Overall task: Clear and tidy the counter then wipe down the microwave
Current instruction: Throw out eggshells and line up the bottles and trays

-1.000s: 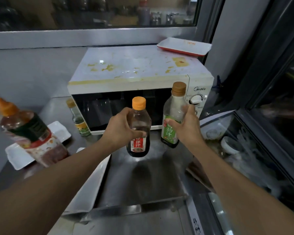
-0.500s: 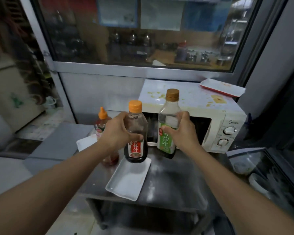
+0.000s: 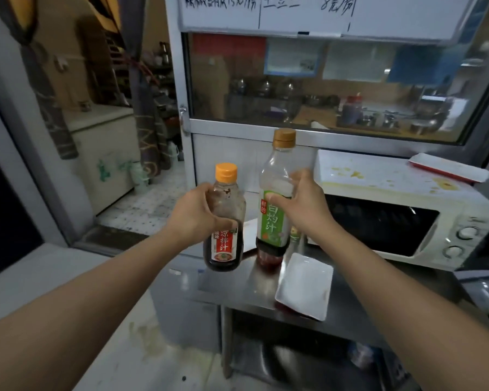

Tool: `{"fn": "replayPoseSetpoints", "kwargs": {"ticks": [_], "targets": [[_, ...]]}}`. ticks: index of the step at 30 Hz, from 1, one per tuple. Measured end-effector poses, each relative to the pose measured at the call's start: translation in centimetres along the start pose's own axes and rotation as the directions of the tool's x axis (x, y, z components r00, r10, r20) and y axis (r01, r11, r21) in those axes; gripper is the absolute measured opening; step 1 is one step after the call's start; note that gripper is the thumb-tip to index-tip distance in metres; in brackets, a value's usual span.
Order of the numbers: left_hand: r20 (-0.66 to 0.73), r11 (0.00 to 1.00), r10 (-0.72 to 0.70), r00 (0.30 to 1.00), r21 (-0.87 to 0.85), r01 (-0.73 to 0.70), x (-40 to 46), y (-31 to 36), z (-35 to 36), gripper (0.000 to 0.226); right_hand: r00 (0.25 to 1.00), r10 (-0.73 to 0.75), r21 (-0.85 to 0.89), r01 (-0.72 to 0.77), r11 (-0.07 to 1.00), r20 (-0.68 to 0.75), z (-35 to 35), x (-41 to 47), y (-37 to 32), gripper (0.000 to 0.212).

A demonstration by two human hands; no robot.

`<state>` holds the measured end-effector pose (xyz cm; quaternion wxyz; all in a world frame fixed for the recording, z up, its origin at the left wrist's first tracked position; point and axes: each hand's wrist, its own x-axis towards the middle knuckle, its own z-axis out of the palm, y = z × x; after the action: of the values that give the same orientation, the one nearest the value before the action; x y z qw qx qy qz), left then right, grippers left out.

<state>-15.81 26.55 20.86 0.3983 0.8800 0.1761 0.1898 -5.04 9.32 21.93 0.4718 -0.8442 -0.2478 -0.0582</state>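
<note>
Steel surface (image 3: pixel 350 280) below; hands (image 3: pixel 198 213) (image 3: pixel 302 204) each grip a sauce bottle (image 3: pixel 223 221) (image 3: pixel 274 198) — best carried upright, set down clear of the microwave (image 3: pixel 407 210).

The steel tabletop (image 3: pixel 223 283) carries a white microwave (image 3: pixel 401 221) at its right rear. A white rectangular tray (image 3: pixel 304 286) lies at the front edge, overhanging it slightly. A stained top panel on the microwave supports a red-rimmed tray (image 3: pixel 449 170).
</note>
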Motion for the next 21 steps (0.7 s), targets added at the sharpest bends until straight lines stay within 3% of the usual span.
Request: {"fn": "replayPoseSetpoints", "kwargs": {"ticks": [10, 21], "targets": [[-0.064, 0.998, -0.04, 0.997, 0.037, 0.042, 1.9, -4.8, -7.8, 0.068, 0.994, -0.046, 0.003, 0.046, 0.999, 0.1, 7.1, 2.1, -6.0, 0.064], [-0.038, 0.997, -0.06, 0.997, 0.039, 0.062, 13.8, -7.8, -8.0, 0.065, 0.995, -0.025, 0.047, 0.02, 0.999, 0.099, 11.9, 13.6, -4.3, 0.058]]}}
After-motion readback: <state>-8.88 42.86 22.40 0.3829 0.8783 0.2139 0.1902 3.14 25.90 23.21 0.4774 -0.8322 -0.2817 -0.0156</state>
